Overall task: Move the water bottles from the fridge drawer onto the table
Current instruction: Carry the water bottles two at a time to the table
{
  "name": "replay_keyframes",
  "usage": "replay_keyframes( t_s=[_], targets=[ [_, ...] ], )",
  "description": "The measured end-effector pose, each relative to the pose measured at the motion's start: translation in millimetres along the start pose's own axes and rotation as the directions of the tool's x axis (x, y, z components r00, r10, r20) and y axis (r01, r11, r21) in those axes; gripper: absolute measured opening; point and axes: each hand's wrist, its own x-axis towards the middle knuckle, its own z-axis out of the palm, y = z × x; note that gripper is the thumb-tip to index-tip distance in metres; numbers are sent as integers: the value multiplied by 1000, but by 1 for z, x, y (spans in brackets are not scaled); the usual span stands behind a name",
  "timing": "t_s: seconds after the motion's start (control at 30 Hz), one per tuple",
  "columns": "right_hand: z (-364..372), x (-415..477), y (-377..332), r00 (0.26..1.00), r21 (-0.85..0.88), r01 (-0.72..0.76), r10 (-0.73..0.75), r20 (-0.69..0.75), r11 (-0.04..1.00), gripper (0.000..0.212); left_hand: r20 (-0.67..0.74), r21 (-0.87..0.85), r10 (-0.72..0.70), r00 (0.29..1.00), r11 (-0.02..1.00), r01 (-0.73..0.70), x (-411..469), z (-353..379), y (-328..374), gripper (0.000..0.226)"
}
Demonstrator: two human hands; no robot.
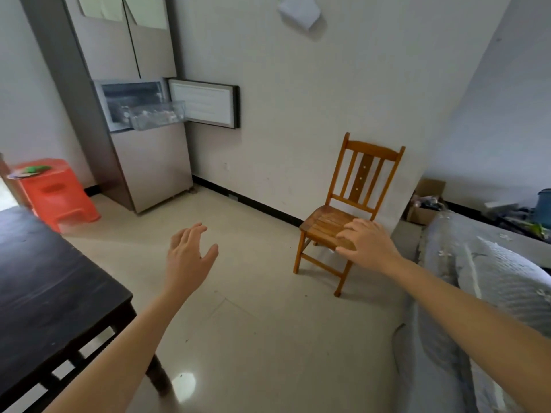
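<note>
Both hands empty, fingers loose and spread: left hand [187,257] at eight o'clock, right hand [366,241] at four. The fridge drawer [158,125] juts open at ten, blurry water bottles [143,114] inside. None visible on the table [44,278] at nine, so the carrying looks all ahead.

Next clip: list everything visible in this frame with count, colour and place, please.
fridge: one, grey, back left
fridge door: one, white inside, swung open to the right
fridge drawer: one, clear, pulled out; contents too blurred to count
table: one, dark, lower left
stool: one, orange plastic, left of the fridge, small items on top
chair: one, brown wood, against the wall
cardboard box: one, brown, far right on the floor
bedding: grey, lower right
paper: one, white, high on the wall
left hand: open, empty, centre
right hand: open, empty, overlapping the chair seat in view
</note>
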Motion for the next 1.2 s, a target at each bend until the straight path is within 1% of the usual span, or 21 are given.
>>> replay_keyframes(
  t_s=[0.07,0.2,0.3,0.43,0.6,0.8,0.87,1.0,1.13,1.2],
  targets=[
    [4,19,-1,1000,16,5,-5,-19,1000,41,23,30,-14,1000,999,13,21,8,-4,47],
    [19,44,0,999,8,26,-26,33,1000,46,87,77,-20,996,997,13,53,27,-13,46],
    [28,72,10,998,4,34,-34,44,999,46,75,75,-33,997,997,28,84,42,-17,46],
    [44,120,28,998,27,51,-51,20,998,44,65,63,-44,997,997,40,124,69,-15,45],
    [66,209,63,991,46,136,-135,-23,990,42,58,91,-23,998,996,18,193,108,-13,47],
    [65,348,93,981,38,188,-186,-47,981,44,5,166,-67,998,984,65,302,137,-14,49],
    [63,388,92,973,44,221,-217,-75,974,45,-21,182,-68,997,981,71,327,138,-16,48],
    [73,478,72,946,123,317,-304,-112,941,47,-72,225,-139,988,962,152,379,138,-45,47],
    [84,567,35,885,135,457,-435,-165,879,51,-150,258,-205,967,936,238,432,130,-89,46],
    [87,610,14,863,115,497,-476,-169,860,50,-172,266,-217,961,929,257,460,128,-110,46]
  ],
)
